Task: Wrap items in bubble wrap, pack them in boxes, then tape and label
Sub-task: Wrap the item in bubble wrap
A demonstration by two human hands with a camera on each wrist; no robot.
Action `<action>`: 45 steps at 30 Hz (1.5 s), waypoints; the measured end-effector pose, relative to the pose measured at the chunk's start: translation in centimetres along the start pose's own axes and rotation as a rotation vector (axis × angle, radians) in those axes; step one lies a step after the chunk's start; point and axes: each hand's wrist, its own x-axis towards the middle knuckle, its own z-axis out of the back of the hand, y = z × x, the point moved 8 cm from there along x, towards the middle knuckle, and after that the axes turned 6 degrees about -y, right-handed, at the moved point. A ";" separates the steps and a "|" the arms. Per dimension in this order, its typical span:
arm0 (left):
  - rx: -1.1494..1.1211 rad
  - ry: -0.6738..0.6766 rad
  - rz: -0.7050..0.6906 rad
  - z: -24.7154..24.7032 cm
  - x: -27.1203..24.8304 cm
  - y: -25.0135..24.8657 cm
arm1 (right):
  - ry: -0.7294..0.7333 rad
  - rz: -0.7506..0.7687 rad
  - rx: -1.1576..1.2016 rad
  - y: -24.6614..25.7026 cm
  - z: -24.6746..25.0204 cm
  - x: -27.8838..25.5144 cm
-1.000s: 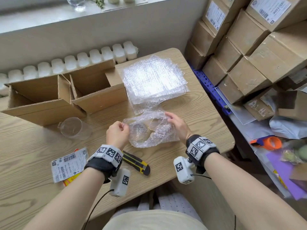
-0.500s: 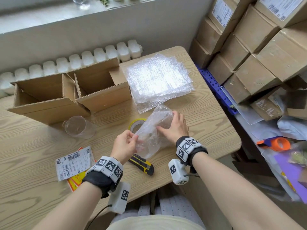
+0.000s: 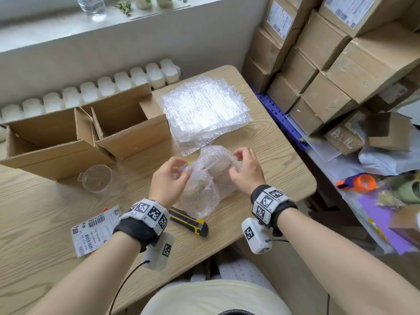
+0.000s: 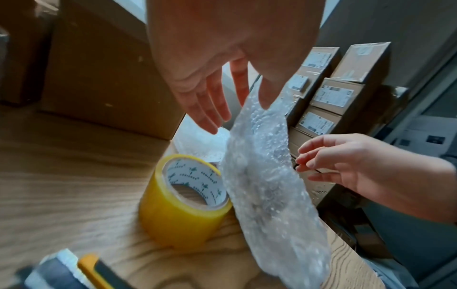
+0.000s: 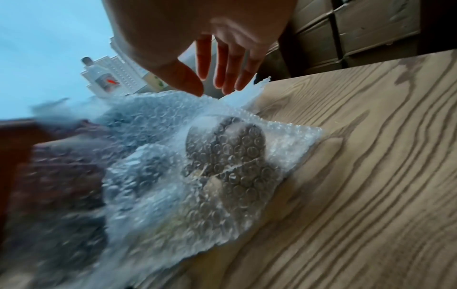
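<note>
A sheet of bubble wrap (image 3: 209, 178) is folded around a round item (image 5: 225, 148) that shows dimly through the bubbles. The bundle stands tilted on the wooden table (image 3: 272, 155), lower end near the front edge. My left hand (image 3: 169, 178) pinches its upper left edge between thumb and forefinger (image 4: 265, 95), the other fingers straight. My right hand (image 3: 245, 169) holds the upper right edge, thumb (image 5: 195, 88) on the near side and curled fingers (image 4: 300, 163) on the far side. A yellow tape roll (image 4: 183, 201) stands just left of the bundle.
A stack of bubble wrap sheets (image 3: 202, 108) lies behind the hands. Two open cardboard boxes (image 3: 45, 142) (image 3: 127, 123) stand at the back left, with a clear plastic cup (image 3: 102, 179) before them. A utility knife (image 3: 191, 221) and printed labels (image 3: 95, 230) lie near the front edge. Taped cartons (image 3: 341, 53) are stacked right of the table.
The bundle lay flat a second ago; both hands have tipped it up on end and drawn closer together. The tape roll behind it came into view.
</note>
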 end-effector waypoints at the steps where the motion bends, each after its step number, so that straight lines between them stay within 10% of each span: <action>1: 0.022 -0.003 -0.029 0.1 0.3 -0.4 | 0.011 0.048 -0.009 0.8 0.1 -0.6; 9: 0.096 0.049 -0.076 0.3 1.3 -0.3 | 0.380 0.115 -0.435 2.5 -5.2 -4.4; 17: 0.262 0.108 -0.223 1.1 1.5 2.2 | 0.559 0.067 -0.256 0.0 -4.1 -6.3; 26: 0.364 0.389 -0.352 -0.1 -0.8 2.3 | 0.508 0.023 -0.160 -1.6 -1.5 -7.5; 35: 0.463 0.318 -0.930 -1.5 -2.6 -2.0 | 0.482 0.012 -0.239 -2.7 -0.2 -7.3; 40: 0.515 0.489 -1.105 -3.5 -3.3 -2.0 | 0.433 0.010 -0.166 -2.4 0.8 -6.9; 45: 0.621 0.560 -1.236 -5.0 -3.9 -2.2 | 0.465 0.265 -0.225 0.2 -0.6 -7.4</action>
